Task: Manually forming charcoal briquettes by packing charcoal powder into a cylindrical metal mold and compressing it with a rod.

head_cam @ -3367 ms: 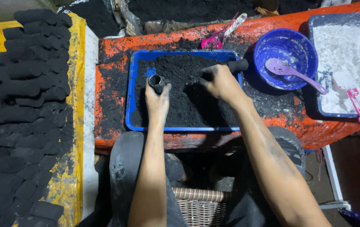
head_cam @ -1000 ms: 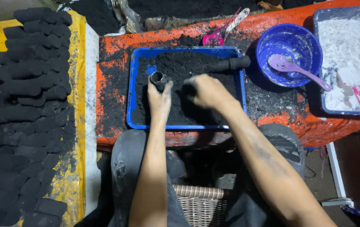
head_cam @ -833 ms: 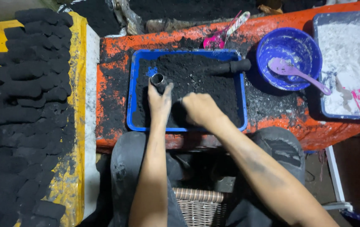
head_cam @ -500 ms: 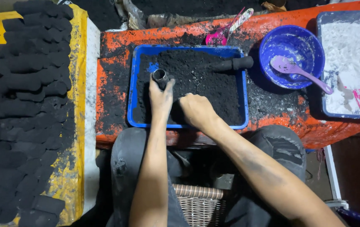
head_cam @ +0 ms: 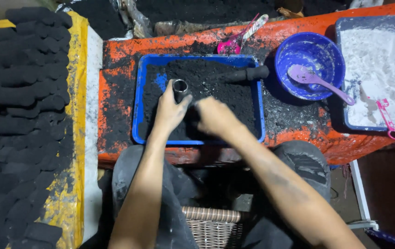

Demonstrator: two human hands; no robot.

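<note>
Here, a short metal tube (head_cam: 179, 89) stands upright in my left hand (head_cam: 169, 110), gripped over the blue tray (head_cam: 137, 110) of gritty black powder (head_cam: 216, 87). My right hand (head_cam: 213, 117) is cupped in the powder beside it; whether it holds any, I cannot tell. Best keep the tube vertical and pack evenly. Black pestle (head_cam: 245, 74) lies behind.

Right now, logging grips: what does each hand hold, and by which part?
Left hand grips the upright metal tube by its lower side. Right hand rests in black powder; its grip cannot be told.
</note>
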